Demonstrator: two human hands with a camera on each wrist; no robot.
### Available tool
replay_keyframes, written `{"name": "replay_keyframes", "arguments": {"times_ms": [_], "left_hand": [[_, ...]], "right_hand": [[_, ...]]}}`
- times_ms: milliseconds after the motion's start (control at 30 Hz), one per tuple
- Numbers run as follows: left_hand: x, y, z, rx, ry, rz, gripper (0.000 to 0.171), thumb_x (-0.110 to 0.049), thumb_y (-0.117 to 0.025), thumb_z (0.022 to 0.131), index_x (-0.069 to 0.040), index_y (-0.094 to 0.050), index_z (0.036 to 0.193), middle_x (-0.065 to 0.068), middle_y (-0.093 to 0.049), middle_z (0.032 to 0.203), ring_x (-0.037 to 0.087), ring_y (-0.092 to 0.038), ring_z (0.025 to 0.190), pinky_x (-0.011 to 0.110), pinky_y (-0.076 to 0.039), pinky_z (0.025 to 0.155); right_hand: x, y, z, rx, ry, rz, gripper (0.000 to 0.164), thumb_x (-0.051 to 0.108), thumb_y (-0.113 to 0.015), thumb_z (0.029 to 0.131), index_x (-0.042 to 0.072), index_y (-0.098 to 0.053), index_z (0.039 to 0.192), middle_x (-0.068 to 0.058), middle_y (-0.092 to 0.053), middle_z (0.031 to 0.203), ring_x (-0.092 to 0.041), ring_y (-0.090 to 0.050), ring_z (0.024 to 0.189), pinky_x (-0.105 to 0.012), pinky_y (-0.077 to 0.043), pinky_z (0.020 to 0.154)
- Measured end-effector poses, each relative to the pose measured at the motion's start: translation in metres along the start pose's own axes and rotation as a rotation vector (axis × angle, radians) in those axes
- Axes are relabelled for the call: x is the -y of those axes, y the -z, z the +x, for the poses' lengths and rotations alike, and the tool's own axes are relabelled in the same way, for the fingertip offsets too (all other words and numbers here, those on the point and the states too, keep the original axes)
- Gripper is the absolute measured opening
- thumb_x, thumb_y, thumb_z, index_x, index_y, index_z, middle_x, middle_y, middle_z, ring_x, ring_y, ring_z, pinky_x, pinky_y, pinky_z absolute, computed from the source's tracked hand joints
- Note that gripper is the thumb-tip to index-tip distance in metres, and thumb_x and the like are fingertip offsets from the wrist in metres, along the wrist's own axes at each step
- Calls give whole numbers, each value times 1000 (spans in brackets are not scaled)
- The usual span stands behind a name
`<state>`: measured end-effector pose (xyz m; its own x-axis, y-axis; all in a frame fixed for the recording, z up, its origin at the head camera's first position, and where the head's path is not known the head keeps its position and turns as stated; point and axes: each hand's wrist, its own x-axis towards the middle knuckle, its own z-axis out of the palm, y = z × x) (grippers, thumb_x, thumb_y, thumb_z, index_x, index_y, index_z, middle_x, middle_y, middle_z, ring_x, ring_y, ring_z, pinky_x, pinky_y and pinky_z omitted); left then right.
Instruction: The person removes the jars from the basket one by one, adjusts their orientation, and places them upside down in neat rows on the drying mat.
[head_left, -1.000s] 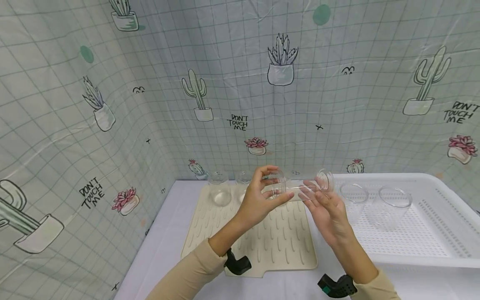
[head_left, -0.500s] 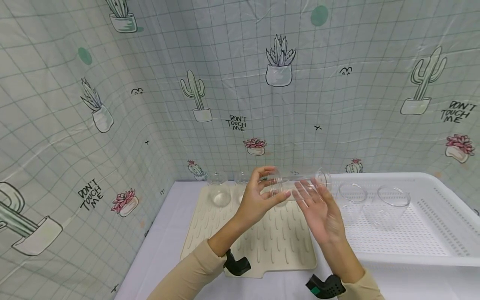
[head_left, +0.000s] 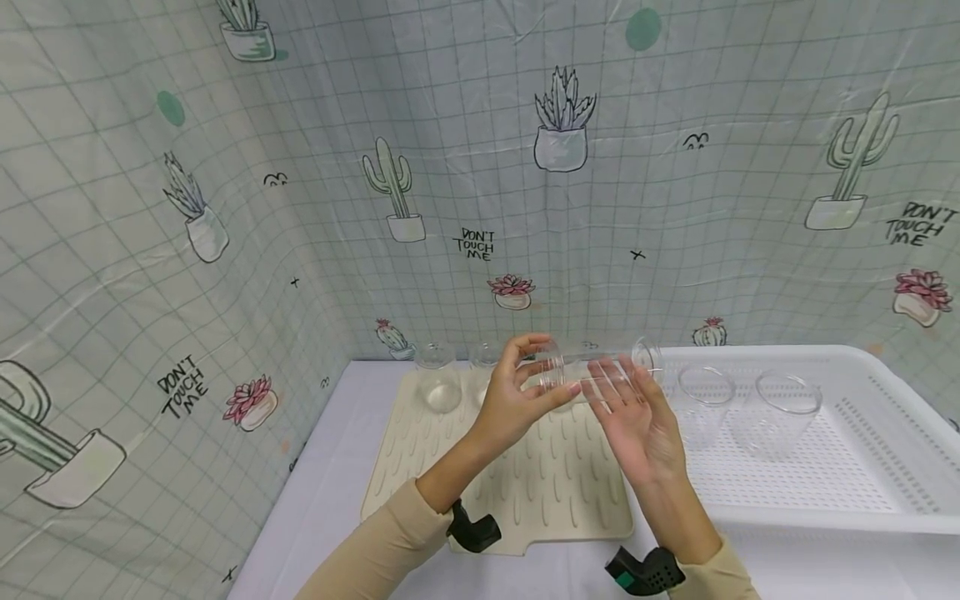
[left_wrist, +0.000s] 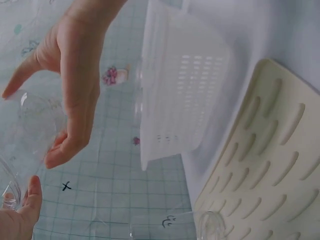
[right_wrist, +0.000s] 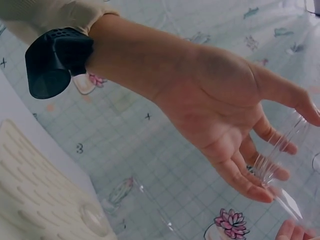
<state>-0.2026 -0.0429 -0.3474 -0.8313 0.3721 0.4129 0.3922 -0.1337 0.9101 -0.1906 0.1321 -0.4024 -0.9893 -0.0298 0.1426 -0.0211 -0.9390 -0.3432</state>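
Note:
A clear jar (head_left: 600, 360) lies on its side in the air above the ridged cream drying mat (head_left: 555, 487). My left hand (head_left: 510, 392) grips its left end, thumb below and fingers round the ringed neck, as the right wrist view shows too. At the other end my right hand (head_left: 637, 425) has its palm turned up. Its fingers lie nearly straight behind the jar and show through the clear wall. In the left wrist view the right hand's thumb and fingers (left_wrist: 75, 120) spread either side of the jar's end.
Two more clear jars (head_left: 438, 383) stand at the mat's back left. Right of the mat is a white perforated basket (head_left: 862, 500) with two clear cups (head_left: 783, 417) inside. A cactus-print sheet (head_left: 450, 192) hangs close behind and at the left.
My right hand has shifted left and turned its palm more upward, its fingers straightening behind the jar. The left hand and the jar have barely moved.

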Motion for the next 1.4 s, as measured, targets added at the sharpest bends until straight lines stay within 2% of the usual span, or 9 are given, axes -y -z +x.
{"name": "replay_keyframes", "arguments": {"times_ms": [233, 367, 700, 833, 1000, 1100, 1300, 1333, 1400], "left_hand": [[-1, 2, 0, 14, 6, 12, 60, 1, -67, 81, -3, -34, 130, 15, -33, 131, 34, -42, 120, 41, -45, 91], [-1, 3, 0, 26, -2, 21, 60, 0, -66, 81, -4, -34, 131, 16, -33, 132, 34, -41, 122, 38, -45, 92], [5, 12, -6, 54, -35, 64, 72, -5, -70, 80, -8, -27, 138, 18, -32, 136, 37, -36, 125, 49, -36, 98], [6, 19, -11, 56, -16, 120, 75, -7, -70, 80, -14, -25, 139, 16, -34, 137, 33, -36, 126, 48, -35, 100], [7, 28, -18, 39, -1, 213, 75, -13, -71, 80, -18, -26, 140, 9, -35, 138, 27, -36, 127, 47, -32, 102], [8, 35, -24, 21, 6, 263, 74, -16, -72, 80, -18, -28, 139, 4, -36, 138, 24, -36, 128, 47, -30, 103], [12, 52, -35, 4, 38, 331, 74, -16, -72, 81, -17, -28, 140, 2, -34, 140, 22, -33, 129, 46, -27, 105], [12, 55, -37, 0, 39, 343, 74, -16, -71, 81, -17, -28, 141, 2, -34, 141, 23, -32, 130, 46, -26, 106], [13, 60, -41, -13, 48, 368, 74, -16, -71, 81, -17, -28, 141, 1, -34, 142, 25, -31, 131, 45, -25, 106]], "right_hand": [[0, -1, 2, 9, 5, 20, 66, 18, -49, 94, 13, -9, 146, -10, -16, 147, -26, -21, 136, -39, -23, 108], [1, -1, 3, 11, 9, 3, 62, 17, -48, 94, 13, -13, 145, -10, -18, 147, -26, -22, 136, -39, -22, 109], [4, 2, 5, 25, -7, -8, 57, 16, -46, 95, 13, -15, 143, -11, -26, 142, -26, -18, 137, -38, -19, 110], [5, 1, 6, 20, -5, -69, 58, 16, -46, 94, 13, -15, 142, -10, -25, 141, -26, -23, 135, -37, -21, 109], [4, -1, 10, 28, -6, -185, 52, 18, -48, 93, 14, -20, 137, -9, -31, 135, -24, -33, 129, -36, -26, 107], [4, -2, 13, 33, -19, -191, 53, 18, -49, 93, 14, -19, 136, -7, -33, 134, -25, -28, 132, -36, -25, 108], [3, -2, 16, 51, -50, -213, 74, 16, -49, 93, 17, 3, 145, -10, -9, 143, -29, -18, 135, -37, -22, 109], [2, -2, 17, 55, -49, -220, 74, 15, -49, 93, 17, 3, 145, -10, -8, 143, -29, -18, 135, -37, -22, 109], [1, -2, 19, 56, -39, -221, 64, 13, -49, 92, 13, -10, 142, -11, -17, 142, -30, -20, 135, -39, -22, 109]]}}
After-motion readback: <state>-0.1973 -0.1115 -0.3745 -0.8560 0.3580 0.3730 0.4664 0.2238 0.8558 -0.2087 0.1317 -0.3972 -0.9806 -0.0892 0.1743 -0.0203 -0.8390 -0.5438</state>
